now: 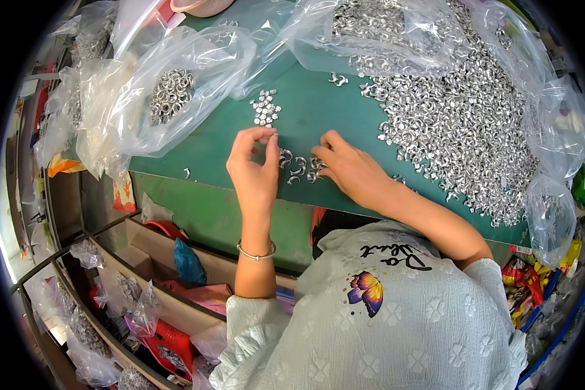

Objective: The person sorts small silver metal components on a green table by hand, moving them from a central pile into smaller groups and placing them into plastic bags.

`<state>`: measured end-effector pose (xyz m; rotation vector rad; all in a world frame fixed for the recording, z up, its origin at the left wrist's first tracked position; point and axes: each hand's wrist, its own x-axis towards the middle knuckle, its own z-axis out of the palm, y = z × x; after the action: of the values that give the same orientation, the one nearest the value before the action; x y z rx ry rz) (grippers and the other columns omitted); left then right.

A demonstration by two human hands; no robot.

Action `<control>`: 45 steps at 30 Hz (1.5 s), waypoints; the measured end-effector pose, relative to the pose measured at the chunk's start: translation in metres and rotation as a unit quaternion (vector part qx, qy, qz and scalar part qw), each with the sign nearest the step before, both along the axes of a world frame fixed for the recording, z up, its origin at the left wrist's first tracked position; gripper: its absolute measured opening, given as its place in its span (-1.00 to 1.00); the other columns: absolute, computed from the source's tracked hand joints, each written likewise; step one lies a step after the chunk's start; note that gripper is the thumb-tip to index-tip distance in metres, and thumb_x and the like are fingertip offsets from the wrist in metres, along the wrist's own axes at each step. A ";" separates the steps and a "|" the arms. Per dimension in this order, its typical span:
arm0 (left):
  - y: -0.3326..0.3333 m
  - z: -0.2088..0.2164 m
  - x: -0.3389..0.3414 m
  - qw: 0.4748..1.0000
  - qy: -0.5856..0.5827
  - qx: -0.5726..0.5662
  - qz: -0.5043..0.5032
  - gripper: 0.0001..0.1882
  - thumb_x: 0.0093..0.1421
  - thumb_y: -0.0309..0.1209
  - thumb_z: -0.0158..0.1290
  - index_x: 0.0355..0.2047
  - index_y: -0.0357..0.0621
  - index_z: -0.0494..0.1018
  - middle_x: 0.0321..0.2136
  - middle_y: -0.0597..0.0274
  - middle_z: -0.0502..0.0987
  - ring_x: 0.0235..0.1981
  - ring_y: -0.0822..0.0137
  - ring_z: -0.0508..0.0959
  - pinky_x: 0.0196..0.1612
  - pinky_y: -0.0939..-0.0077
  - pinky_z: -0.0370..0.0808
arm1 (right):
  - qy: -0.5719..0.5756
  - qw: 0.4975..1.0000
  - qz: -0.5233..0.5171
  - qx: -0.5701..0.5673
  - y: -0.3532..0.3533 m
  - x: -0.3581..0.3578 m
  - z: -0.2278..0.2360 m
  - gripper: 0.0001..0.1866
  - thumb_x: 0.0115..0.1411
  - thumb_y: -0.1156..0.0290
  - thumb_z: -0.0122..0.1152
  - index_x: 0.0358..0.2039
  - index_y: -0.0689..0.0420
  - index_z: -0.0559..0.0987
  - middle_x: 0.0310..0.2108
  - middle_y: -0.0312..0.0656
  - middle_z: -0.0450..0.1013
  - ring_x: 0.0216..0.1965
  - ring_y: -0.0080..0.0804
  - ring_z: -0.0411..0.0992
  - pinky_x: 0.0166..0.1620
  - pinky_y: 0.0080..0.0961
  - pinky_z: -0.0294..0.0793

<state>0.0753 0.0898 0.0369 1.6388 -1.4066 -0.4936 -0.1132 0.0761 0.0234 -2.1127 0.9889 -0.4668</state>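
Note:
My left hand is raised over the green tabletop, thumb and fingertips drawn together in a pinch. Whatever sits between them is too small to make out. Just beyond it lies a loose patch of small silvery flower-like pieces. My right hand rests on the table, its bent fingers and thumb closed about a few curved silvery metal pieces. Between the two hands, several more curved metal pieces are scattered on the surface.
A big heap of curved silvery pieces spreads over the right of the green table. Clear plastic bags stand around it and at the left, one with silvery rings. Below the table edge are compartments with a red basket and bagged parts.

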 end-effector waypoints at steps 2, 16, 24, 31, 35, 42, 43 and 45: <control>0.007 -0.004 0.001 1.000 0.017 0.003 0.002 -0.86 0.06 -0.68 0.12 -0.35 -0.24 0.52 -0.37 0.15 0.55 -0.41 0.34 0.52 -0.36 0.52 0.41 | -0.032 0.999 0.016 0.021 -0.003 0.004 0.001 -0.70 0.09 0.58 0.22 -0.16 0.27 0.41 -0.15 -0.01 0.26 -0.14 0.03 0.39 -0.16 -0.18 0.44; 0.039 -0.030 -0.101 0.970 -0.106 0.039 -0.213 -0.78 0.04 -0.59 0.17 -0.26 -0.22 0.49 -0.28 0.16 0.48 -0.22 0.13 0.48 -0.16 0.27 0.36 | 0.043 0.997 -0.049 0.028 -0.012 -0.067 0.030 -0.66 0.09 0.64 0.16 -0.08 0.29 0.49 -0.17 0.02 0.42 -0.13 0.06 0.41 -0.06 -0.22 0.42; 0.050 -0.015 -0.058 0.987 -0.149 0.004 -0.066 -0.68 0.06 -0.50 0.22 -0.14 -0.13 0.52 -0.04 0.17 0.49 0.04 0.08 0.44 0.21 -0.09 0.13 | 0.012 0.999 0.038 -0.007 -0.002 -0.058 0.018 -0.76 0.05 0.59 0.22 -0.22 0.24 0.48 -0.23 -0.06 0.37 -0.19 -0.06 0.39 -0.12 -0.28 0.41; 0.042 -0.038 -0.041 0.980 -0.184 -0.011 -0.076 -0.63 0.01 -0.45 0.29 -0.13 -0.08 0.52 0.01 0.26 0.47 0.12 0.13 0.41 0.29 -0.34 -0.15 | 0.094 0.993 0.075 -0.015 -0.007 -0.084 0.032 -0.88 0.03 0.59 0.21 -0.41 0.27 0.46 -0.41 -0.06 0.35 -0.24 -0.06 0.37 -0.17 -0.23 0.38; 0.051 -0.035 -0.029 0.992 -0.121 -0.044 -0.002 -0.71 0.01 -0.50 0.27 -0.20 -0.12 0.53 -0.11 0.26 0.50 0.00 0.15 0.47 0.28 -0.20 -0.02 | 0.037 0.999 0.014 -0.035 -0.023 -0.066 0.031 -0.86 0.04 0.54 0.23 -0.36 0.23 0.49 -0.32 -0.10 0.41 -0.21 -0.07 0.39 -0.15 -0.23 0.42; 0.055 -0.023 -0.007 0.979 -0.202 -0.005 -0.033 -0.84 0.04 -0.58 0.19 -0.33 -0.13 0.57 -0.29 0.32 0.48 -0.25 0.28 0.43 -0.14 0.35 0.17 | 0.025 0.993 -0.019 -0.115 -0.037 -0.032 0.008 -0.79 0.10 0.53 0.20 -0.22 0.23 0.49 -0.25 -0.07 0.37 -0.14 -0.06 0.37 -0.06 -0.28 0.39; 0.053 -0.023 -0.007 0.978 -0.207 0.003 -0.040 -0.82 0.03 -0.59 0.20 -0.32 -0.12 0.58 -0.30 0.32 0.48 -0.27 0.29 0.43 -0.12 0.36 0.18 | 0.025 0.992 -0.043 -0.117 -0.044 -0.028 0.003 -0.72 0.09 0.52 0.21 -0.15 0.22 0.49 -0.16 -0.07 0.36 -0.07 -0.07 0.35 0.00 -0.29 0.37; 0.049 -0.019 -0.006 0.973 -0.225 0.011 -0.055 -0.83 0.01 -0.58 0.22 -0.34 -0.12 0.58 -0.33 0.32 0.46 -0.28 0.28 0.41 -0.12 0.36 0.19 | 0.049 0.981 -0.060 -0.177 -0.045 -0.023 0.000 -0.66 0.09 0.51 0.22 -0.08 0.21 0.48 -0.08 -0.07 0.35 -0.01 -0.07 0.32 0.06 -0.25 0.32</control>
<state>0.0697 0.1388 0.0176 1.7685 -1.8343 -0.2017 -0.1366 0.0309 0.0236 -2.4189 1.1635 -0.6446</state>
